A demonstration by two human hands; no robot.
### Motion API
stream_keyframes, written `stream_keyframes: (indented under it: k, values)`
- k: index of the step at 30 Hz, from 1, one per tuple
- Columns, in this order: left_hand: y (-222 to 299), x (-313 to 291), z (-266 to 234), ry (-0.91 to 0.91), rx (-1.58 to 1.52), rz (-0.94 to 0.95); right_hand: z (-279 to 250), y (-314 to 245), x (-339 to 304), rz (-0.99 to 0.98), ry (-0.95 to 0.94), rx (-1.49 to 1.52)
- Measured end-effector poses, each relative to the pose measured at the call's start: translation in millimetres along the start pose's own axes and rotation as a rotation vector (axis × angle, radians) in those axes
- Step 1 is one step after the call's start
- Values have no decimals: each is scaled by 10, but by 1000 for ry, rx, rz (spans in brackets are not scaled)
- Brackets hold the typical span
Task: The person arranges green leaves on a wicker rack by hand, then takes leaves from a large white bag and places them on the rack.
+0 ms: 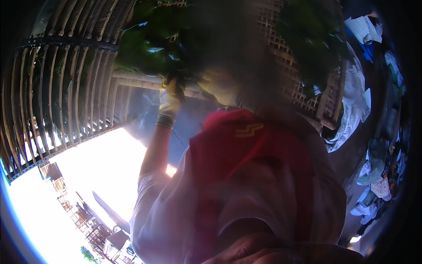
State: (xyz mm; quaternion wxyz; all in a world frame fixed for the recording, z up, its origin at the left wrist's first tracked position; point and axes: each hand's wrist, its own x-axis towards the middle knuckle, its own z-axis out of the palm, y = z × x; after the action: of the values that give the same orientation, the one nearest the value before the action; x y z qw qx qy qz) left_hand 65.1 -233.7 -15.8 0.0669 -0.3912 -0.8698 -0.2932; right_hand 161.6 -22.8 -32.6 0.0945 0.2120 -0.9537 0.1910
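My left hand [172,97], in a yellow-and-white work glove, is raised in front of my chest. Its fingers look closed at the lower edge of a mass of dark green leaves [149,48]; whatever is between them is lost in shadow. Close beside it, my right hand [220,86] wears a yellow glove. Blur and a dark smear hide its fingers and most of the right forearm. Both hands are near a pale wooden bar [140,82] below the leaves. More dark leaves [310,39] lie over a woven lattice rack [281,48] on the right.
A tall slatted rack [57,88] stands at the left. To the right are crumpled whitish sheeting [351,105] and a strip of scattered litter [373,176]. Grey floor [187,127] shows below the bar, with a sunlit area [101,163] at lower left. My red apron [246,145] fills the middle.
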Motion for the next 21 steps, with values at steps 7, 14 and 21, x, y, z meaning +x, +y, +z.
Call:
stream_keyframes:
  k: [7,14,21]
  values:
    - [-488,-672,36,277,-304,-490,-623,146,-369,544,149,235]
    - [-2007,-767,-92,-7,-32,-355,-635,862,-2999,1152,343,-678]
    - [-2285,-238,74,-73,-535,-526,-754,917,-2845,1084,-569,-941]
